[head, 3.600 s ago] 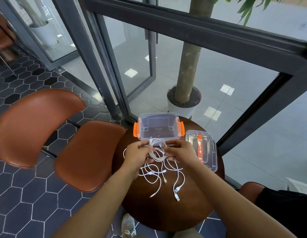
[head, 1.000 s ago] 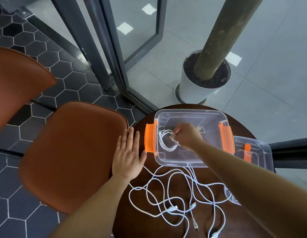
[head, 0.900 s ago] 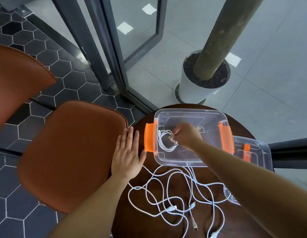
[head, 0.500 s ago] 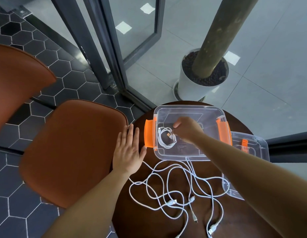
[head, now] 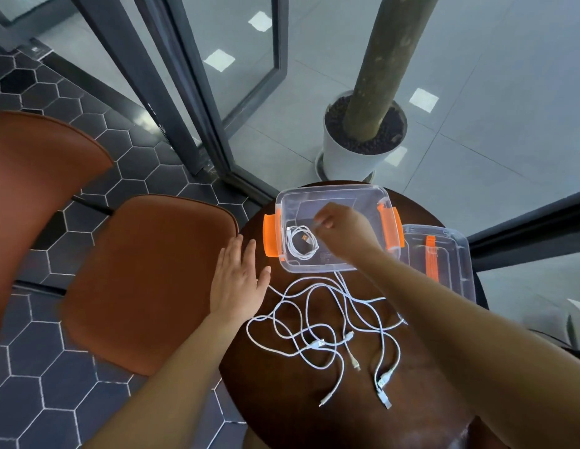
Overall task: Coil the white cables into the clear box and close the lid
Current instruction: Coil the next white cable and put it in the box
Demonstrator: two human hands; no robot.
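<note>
The clear box [head: 366, 202] with orange side latches stands open at the far side of the round dark table [head: 314, 416]. One coiled white cable [head: 302, 244] lies inside it at the left. My right hand [head: 339, 226] hovers over the box just right of the coil, fingers loosely curled, not touching it. My left hand [head: 238, 280] rests flat, fingers straight, at the table's left edge beside the box. Several loose white cables [head: 330, 325] lie tangled on the table in front of the box. The clear lid [head: 450, 273] with an orange handle lies to the right.
A brown leather chair [head: 146, 280] stands against the table's left edge. Beyond the table are a glass wall with dark frames [head: 198, 102] and a white planter with a tree trunk [head: 356, 150]. Dark hexagon floor tiles lie at the left.
My right hand laid the coiled cable in the box, let go of it and rose slightly to the right. My left hand stays flat on the table edge.
</note>
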